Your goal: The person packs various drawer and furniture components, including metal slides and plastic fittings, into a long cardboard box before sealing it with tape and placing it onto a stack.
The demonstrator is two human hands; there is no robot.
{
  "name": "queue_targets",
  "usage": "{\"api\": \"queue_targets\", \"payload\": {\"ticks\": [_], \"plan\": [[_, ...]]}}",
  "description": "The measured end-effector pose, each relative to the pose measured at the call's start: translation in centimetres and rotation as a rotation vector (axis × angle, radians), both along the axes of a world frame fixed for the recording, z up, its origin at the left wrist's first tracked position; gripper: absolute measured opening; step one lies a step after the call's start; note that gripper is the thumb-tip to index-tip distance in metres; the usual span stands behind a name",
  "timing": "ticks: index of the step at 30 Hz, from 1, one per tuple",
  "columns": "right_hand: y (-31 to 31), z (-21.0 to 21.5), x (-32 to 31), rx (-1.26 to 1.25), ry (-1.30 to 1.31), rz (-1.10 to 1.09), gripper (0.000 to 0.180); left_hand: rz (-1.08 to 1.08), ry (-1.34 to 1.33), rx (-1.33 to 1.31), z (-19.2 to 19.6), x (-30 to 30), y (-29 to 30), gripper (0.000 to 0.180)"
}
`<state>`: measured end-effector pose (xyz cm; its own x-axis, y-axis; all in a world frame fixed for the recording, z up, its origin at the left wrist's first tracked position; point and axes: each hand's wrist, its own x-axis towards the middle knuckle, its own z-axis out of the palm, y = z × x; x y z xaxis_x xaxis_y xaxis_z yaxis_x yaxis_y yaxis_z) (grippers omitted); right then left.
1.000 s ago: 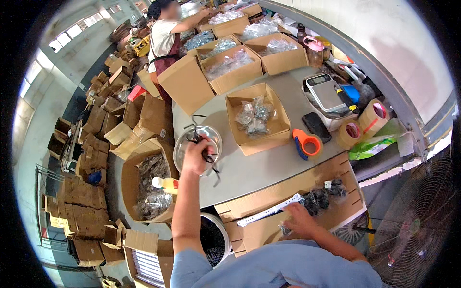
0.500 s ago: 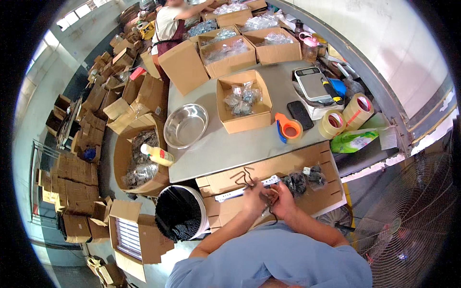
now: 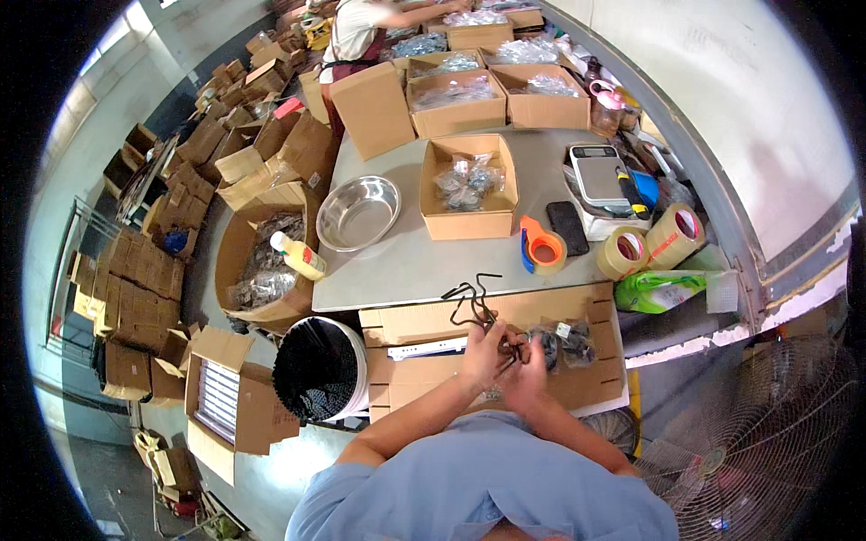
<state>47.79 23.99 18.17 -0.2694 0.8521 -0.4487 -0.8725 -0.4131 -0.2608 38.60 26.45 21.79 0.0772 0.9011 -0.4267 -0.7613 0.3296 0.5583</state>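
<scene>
Holding a loose bundle of bent black rods out front, w/ both hands brought together over the cardboard tray at the near edge of the table. L hand is clenched round the bundle, bent ends fanning up and away past the fingers; R hand is right up against it, fingers curled toward the lower part, but can't tell if it's actually gripping or just steadying, as the fingers overlap and blur a bit. Step in hand looks like sorting or evening up the rods btwn the hands, prob. mid-way, since the ends don't line up. Next move, as I'd judge it, calls for a firm L grip while R fingers work individual pcs, w/ care that the bends don't hook each other. Under/beside the hands in the tray: a white perforated rail to the L, dark bagged parts to the R, so clearance is tight there. White bucket full of thin black pcs stands just L of the tray; metal bowl sits farther back on the table, nothing in it, well apart from both hands.
</scene>
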Motion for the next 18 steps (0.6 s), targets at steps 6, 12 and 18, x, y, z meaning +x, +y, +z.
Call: {"api": "queue_targets", "payload": {"ticks": [6,12,18], "plan": [[1.9,1.9,3.4,0.227,-0.508,0.252,0.033,-0.317,0.355,-0.011,-1.1,-1.6,-0.8,0.019],[3.5,0.7,2.7,0.204,-0.816,0.416,0.026,-0.331,0.24,-0.07,-2.1,-0.8,-2.3,0.018],[4.4,-2.4,3.9,0.17,-0.661,-0.154,0.023,-0.123,0.397,-0.092,-5.6,-2.7,-1.6,0.015]]}}
